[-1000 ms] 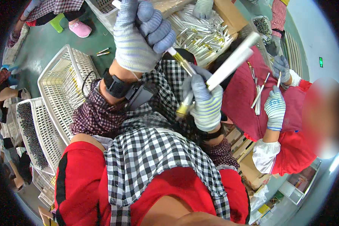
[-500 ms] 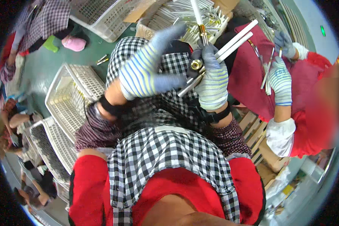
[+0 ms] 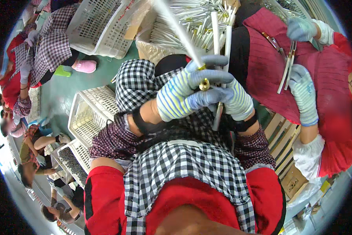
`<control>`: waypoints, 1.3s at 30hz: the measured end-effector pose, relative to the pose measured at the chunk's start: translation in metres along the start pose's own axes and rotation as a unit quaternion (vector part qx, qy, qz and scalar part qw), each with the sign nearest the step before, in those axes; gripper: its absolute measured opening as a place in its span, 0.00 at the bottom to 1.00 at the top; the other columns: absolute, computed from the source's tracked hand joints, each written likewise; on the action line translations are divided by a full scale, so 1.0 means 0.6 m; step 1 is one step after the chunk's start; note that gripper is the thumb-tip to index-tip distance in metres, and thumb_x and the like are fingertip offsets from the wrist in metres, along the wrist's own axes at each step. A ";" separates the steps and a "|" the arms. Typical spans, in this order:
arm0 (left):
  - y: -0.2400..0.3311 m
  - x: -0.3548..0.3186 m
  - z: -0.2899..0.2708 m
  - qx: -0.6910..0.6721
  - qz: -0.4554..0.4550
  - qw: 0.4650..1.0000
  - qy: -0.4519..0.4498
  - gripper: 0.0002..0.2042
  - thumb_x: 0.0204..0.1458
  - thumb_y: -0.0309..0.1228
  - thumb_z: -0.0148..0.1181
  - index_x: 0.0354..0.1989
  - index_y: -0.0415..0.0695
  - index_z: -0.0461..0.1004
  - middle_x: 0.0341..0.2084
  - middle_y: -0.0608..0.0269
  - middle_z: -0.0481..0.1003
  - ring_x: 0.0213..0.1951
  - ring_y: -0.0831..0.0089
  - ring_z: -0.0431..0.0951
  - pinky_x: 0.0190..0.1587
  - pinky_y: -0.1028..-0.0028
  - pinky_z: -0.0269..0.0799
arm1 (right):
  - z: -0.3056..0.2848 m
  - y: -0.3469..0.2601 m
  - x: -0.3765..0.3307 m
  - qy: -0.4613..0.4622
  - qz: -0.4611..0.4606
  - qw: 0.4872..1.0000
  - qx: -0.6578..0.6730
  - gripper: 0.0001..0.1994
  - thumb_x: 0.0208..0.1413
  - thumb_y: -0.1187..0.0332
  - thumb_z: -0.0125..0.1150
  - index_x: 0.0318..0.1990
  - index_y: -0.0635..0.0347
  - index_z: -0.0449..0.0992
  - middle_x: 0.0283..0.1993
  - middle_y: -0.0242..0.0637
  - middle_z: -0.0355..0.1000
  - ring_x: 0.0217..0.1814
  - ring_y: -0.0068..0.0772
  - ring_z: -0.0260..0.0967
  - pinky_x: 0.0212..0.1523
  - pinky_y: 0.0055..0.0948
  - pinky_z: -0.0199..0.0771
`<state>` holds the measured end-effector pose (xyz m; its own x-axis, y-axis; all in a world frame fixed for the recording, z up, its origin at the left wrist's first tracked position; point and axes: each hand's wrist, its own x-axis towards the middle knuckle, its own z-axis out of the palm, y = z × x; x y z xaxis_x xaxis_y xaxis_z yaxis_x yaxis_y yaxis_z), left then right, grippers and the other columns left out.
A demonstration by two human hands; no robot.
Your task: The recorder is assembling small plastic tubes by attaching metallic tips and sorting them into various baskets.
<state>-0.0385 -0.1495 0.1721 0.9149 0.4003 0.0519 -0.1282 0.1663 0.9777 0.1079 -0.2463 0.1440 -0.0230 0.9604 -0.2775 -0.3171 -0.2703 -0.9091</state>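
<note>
You're mid-assembly here, I'd judge: the brass fitting (image 3: 204, 84) sits right between your two gloved hands, raised in front of your chest, above your checked apron. Your left hand (image 3: 183, 96) is curled in, thumb and fingers pinched around that fitting, with a white tube (image 3: 180, 31) streaking up and away from it, blurred, so I can't say for sure whether the tube is seated in the brass or just meeting it. Your right hand (image 3: 234, 102) is closed around a bundle of white tubes (image 3: 222, 43) that stands upright through the fist, one end poking out below. The two hands are touching at the fingertips. Next move, as I read it, calls for a steady axis: keep tube and fitting in line and push straight. Beyond your hands, a heap of loose tubes (image 3: 183, 19) lies in a box; a white basket (image 3: 90, 113) waits at your left knee.
</note>
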 end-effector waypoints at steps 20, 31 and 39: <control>-0.309 0.196 -0.370 0.733 -0.150 0.608 -0.265 0.10 0.51 0.32 0.49 0.37 0.45 0.75 0.33 0.48 0.76 0.33 0.51 0.78 0.34 0.61 0.73 | -0.040 0.055 -0.001 0.203 0.120 0.956 0.174 0.15 0.49 0.66 0.62 0.43 0.60 0.71 0.23 0.29 0.69 0.18 0.16 0.63 0.17 0.15 0.61; -0.132 0.150 -0.341 0.675 -0.017 0.724 -0.143 0.14 0.52 0.29 0.51 0.48 0.46 0.70 0.37 0.48 0.75 0.40 0.50 0.74 0.42 0.61 0.70 | -0.061 0.023 0.032 0.364 -0.031 0.927 -0.086 0.11 0.50 0.70 0.63 0.40 0.64 0.73 0.29 0.27 0.71 0.29 0.14 0.66 0.30 0.18 0.68; 0.022 0.032 -0.228 0.515 0.075 0.852 -0.053 0.12 0.53 0.30 0.54 0.45 0.42 0.73 0.34 0.50 0.76 0.37 0.54 0.75 0.39 0.67 0.71 | -0.044 -0.011 0.028 0.280 -0.172 0.914 -0.238 0.15 0.49 0.63 0.65 0.39 0.65 0.74 0.30 0.37 0.75 0.33 0.26 0.71 0.35 0.26 0.71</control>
<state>-0.0750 -0.0162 0.1581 0.9543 0.2551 0.1559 0.1081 -0.7808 0.6154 0.1345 -0.2298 0.1375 0.5319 0.8450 0.0551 0.2377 -0.0866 -0.9675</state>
